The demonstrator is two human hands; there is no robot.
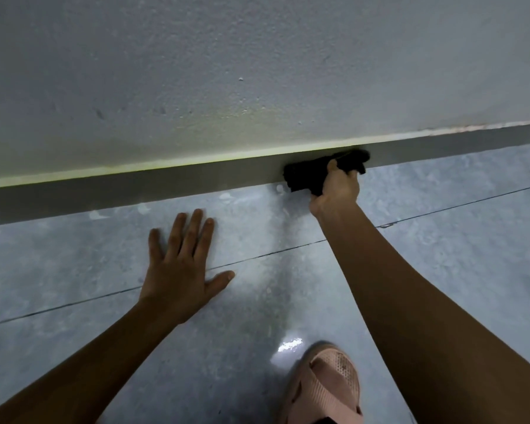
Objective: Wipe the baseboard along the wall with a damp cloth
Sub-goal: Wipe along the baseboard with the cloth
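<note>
A dark grey baseboard [166, 185] runs across the view at the foot of a pale textured wall [227, 71], rising slightly to the right. My right hand [337, 185] grips a black cloth [306, 175] and presses it against the baseboard right of centre. The cloth bunches out on both sides of the fingers. My left hand [181, 264] lies flat on the floor with its fingers spread, a short way in front of the baseboard and left of the cloth.
The floor is glossy blue-grey tile [441, 240] with thin dark joints and a few pale spots near the baseboard. A foot in a pink perforated slipper [325, 387] stands at the bottom edge, below my right arm.
</note>
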